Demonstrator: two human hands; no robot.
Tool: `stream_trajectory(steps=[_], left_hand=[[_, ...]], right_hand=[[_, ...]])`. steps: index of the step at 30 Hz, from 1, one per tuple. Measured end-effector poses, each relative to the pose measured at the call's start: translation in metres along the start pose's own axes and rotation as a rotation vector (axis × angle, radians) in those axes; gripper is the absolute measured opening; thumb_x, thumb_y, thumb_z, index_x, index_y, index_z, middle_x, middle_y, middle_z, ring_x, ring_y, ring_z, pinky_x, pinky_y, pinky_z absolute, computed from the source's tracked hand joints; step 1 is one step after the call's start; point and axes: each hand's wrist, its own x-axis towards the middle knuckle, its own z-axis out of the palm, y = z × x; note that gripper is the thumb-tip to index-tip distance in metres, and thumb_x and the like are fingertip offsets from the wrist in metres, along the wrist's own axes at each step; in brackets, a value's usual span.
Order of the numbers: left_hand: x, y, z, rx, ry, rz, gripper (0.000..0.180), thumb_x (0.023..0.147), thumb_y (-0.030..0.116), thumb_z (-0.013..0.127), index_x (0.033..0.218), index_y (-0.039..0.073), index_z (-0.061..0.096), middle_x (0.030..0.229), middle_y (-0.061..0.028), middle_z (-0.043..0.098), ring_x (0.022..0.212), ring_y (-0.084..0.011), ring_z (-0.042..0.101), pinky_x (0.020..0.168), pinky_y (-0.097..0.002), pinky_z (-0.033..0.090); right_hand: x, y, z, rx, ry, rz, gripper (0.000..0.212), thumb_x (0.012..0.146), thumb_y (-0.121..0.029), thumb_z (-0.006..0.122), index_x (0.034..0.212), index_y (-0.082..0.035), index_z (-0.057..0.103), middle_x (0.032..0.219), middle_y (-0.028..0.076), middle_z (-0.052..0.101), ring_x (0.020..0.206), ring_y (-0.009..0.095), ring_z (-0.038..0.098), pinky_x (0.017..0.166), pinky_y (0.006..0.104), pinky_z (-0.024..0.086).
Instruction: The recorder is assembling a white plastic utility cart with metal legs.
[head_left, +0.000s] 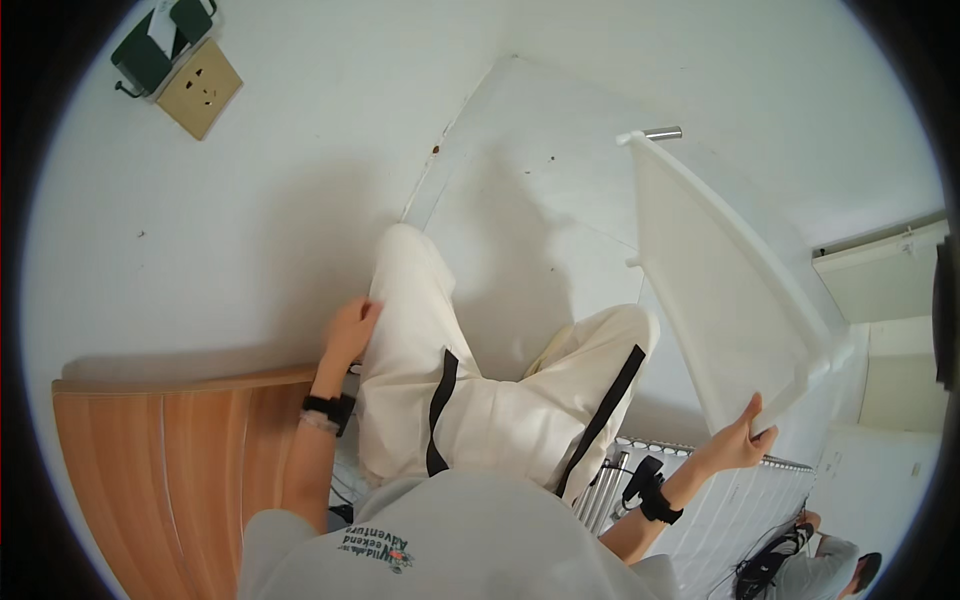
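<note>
My right hand (742, 440) is closed on the near corner of a white plastic panel (720, 270), with the thumb over its raised rim. The panel looks like a shelf board and is tilted up to the right of my knees. A short metal tube (663, 132) sticks out at its far corner. Beside my left thigh, my left hand (350, 332) hangs with its fingers curled and slightly blurred. Whether anything is in it cannot be made out. My bent legs in white trousers (410, 290) lie between the two hands.
A wood-grain panel (200, 440) stands at the left. Several metal tubes (605, 490) lie beside my right hip, near a white ribbed surface (720, 500). A socket (200, 90) is on the wall. Another person (825, 565) is at the lower right, below white cabinets (885, 280).
</note>
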Motion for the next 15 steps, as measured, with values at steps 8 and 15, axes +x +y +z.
stream_trajectory(steps=[8,15], left_hand=[[0.013,0.012,0.004,0.022,-0.182,0.268,0.020,0.083,0.017,0.053,0.074,0.000,0.048,0.066,-0.0151,0.052,0.060,-0.0268,0.047,0.059,-0.0355,0.040],[-0.046,0.025,-0.043,0.160,-0.709,0.226,0.017,0.081,0.016,0.054,0.075,0.000,0.052,0.065,-0.0103,0.055,0.059,-0.0186,0.047,0.058,-0.0315,0.041]], right_hand=[[-0.015,-0.024,-0.010,0.062,-0.051,-0.031,0.025,0.076,-0.013,0.070,0.067,0.000,0.051,0.063,-0.002,0.047,0.056,0.007,0.036,0.050,0.0203,0.033],[-0.016,-0.039,-0.007,0.262,-0.076,-0.055,0.015,0.078,-0.009,0.068,0.076,0.001,0.057,0.066,-0.001,0.050,0.058,0.006,0.039,0.053,0.0196,0.035]])
